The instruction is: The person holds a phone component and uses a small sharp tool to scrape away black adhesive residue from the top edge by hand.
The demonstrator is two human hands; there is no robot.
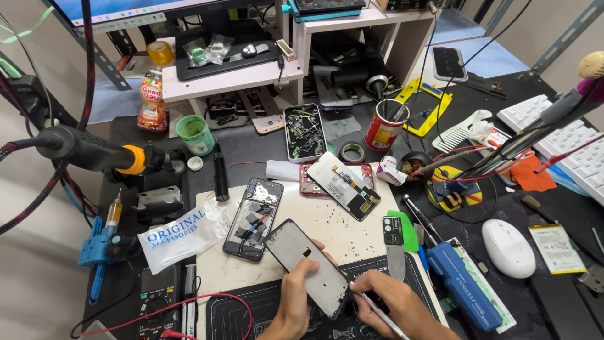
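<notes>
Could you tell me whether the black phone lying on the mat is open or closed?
Open: the black phone lies with its back off, its internal parts exposed.

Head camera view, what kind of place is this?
Most likely a phone repair bench: the left hand holds a phone panel, an opened phone lies beside it, and a hot-air tool sits at left.
</notes>
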